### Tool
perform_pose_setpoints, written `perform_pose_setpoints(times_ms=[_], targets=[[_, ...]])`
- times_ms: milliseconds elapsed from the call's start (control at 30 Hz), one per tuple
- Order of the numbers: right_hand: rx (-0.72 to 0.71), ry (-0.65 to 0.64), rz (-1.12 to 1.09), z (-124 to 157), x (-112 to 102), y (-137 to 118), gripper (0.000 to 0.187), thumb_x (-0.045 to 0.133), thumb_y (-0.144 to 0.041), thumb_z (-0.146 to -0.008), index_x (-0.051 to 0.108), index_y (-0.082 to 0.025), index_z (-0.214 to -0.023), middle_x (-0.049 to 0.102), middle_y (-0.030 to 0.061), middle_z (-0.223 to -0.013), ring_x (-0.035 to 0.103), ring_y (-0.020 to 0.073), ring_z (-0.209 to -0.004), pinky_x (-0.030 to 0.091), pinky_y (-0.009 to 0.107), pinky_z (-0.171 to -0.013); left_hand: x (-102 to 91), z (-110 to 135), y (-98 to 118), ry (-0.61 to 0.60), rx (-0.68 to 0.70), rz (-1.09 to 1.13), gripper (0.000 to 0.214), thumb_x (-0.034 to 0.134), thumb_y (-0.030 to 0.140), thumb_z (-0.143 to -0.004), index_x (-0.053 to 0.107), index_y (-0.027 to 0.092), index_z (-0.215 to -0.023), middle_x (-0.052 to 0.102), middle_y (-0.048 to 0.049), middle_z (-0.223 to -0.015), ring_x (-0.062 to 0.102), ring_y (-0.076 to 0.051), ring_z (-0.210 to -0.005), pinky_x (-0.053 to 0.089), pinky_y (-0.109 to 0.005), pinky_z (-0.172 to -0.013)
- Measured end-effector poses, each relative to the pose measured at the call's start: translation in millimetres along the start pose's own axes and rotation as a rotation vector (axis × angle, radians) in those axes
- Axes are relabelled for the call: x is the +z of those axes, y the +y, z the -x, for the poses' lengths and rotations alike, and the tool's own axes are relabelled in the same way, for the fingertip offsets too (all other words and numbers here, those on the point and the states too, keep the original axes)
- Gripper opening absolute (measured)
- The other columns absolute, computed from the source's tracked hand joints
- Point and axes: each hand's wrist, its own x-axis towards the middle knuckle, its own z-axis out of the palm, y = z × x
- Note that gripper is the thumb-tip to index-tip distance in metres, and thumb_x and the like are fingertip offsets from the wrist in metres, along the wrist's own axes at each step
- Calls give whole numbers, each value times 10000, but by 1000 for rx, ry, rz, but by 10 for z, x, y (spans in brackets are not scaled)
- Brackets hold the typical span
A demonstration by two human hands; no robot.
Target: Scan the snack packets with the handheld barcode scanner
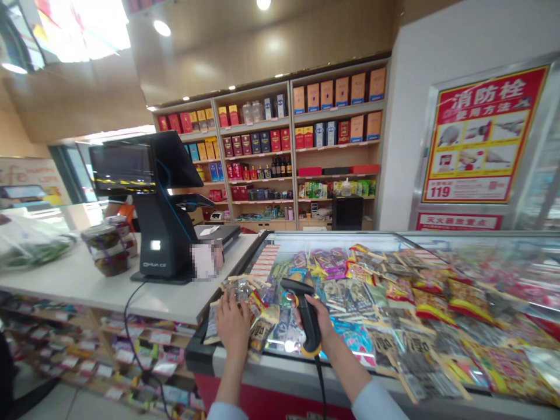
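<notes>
My right hand (pixel 324 328) is closed around the grip of a black and yellow barcode scanner (pixel 308 321), its head tilted toward the left. From the scanner a black cable runs down past the front edge. On a heap of small snack packets (pixel 261 331) at the left corner of the glass-topped freezer (pixel 202 344) lies my left hand (pixel 234 322), palm down with fingers apart. Its fingertips touch clear and printed wrappers; whether any packet is pinched under them is hidden.
More snack bags (pixel 433 303) cover the freezer's right side. On the white counter (pixel 175 297) at left stand a checkout terminal (pixel 160 204), stacked jars (pixel 107 248) and a plastic bag of greens (pixel 37 245). A loose cable (pixel 126 315) hangs off the counter. Shelves of boxes (pixel 262 140) line the back wall.
</notes>
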Motion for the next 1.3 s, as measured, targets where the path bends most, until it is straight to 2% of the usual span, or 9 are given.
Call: perform_pose_setpoints(times_ms=[267,433,500,600,767,900,1100,1200,1300], targets=[[90,175,105,204,90,-135,377,560,-479,-720,643,-111,-732,567,18,-420,482,102,-337,348,190,-333,-68,-72,-26,-13,-51,44,445,349,348,-864,537,106,-1186,539,-167,-1227,499,-284,-1131,374,-434,-962],[-33,158,101,519,-125,-532,365,564,-457,-735,652,-103,-756,577,18,-437,495,101,-357,364,189,-355,-156,-247,132,-4,-72,141,500,380,413,-837,518,96,-1199,526,-181,-1242,476,-304,-1156,350,-459,-988],[-89,185,98,668,-268,-719,363,569,-453,-735,655,-103,-779,592,19,-463,494,96,-364,368,187,-360,-173,-283,349,-37,-82,250,502,393,415,-832,495,118,-1223,530,-162,-1239,468,-288,-1172,351,-443,-1000],[-165,180,66,899,-489,-982,362,563,-448,-746,657,-110,-839,602,17,-493,495,95,-381,376,185,-365,-150,-217,848,-132,-53,434,508,410,407,-830,458,134,-1256,527,-141,-1241,462,-267,-1184,348,-422,-1014],[-267,261,36,1280,-822,-1389,333,576,-418,-732,653,-124,-867,604,17,-515,502,109,-398,385,197,-355,10,169,1814,-322,47,663,494,451,353,-829,416,158,-1282,497,-129,-1278,426,-246,-1225,312,-410,-1048],[-330,313,44,1518,-1122,-1712,350,575,-446,-727,645,-136,-872,597,13,-508,506,115,-390,392,203,-347,178,435,2393,-448,150,744,518,469,290,-811,382,159,-1305,475,-141,-1299,411,-248,-1240,320,-430,-1038],[-351,423,35,1686,-1510,-1963,361,561,-462,-733,643,-132,-855,604,32,-499,540,152,-403,413,236,-347,494,554,2896,-712,264,817,550,510,279,-780,379,168,-1302,521,-126,-1255,502,-228,-1151,380,-391,-976],[-356,472,17,1708,-1608,-1946,356,562,-468,-731,647,-136,-826,607,37,-496,546,159,-403,420,245,-353,643,611,3022,-936,420,923,500,518,300,-782,426,218,-1267,611,-77,-1117,597,-184,-957,445,-341,-871],[-359,476,-2,1704,-1681,-1907,371,558,-486,-727,649,-142,-830,611,41,-504,549,163,-404,421,249,-354,731,691,3062,-1015,534,917,506,573,362,-750,479,228,-1229,623,-74,-1087,583,-196,-961,440,-336,-856]])
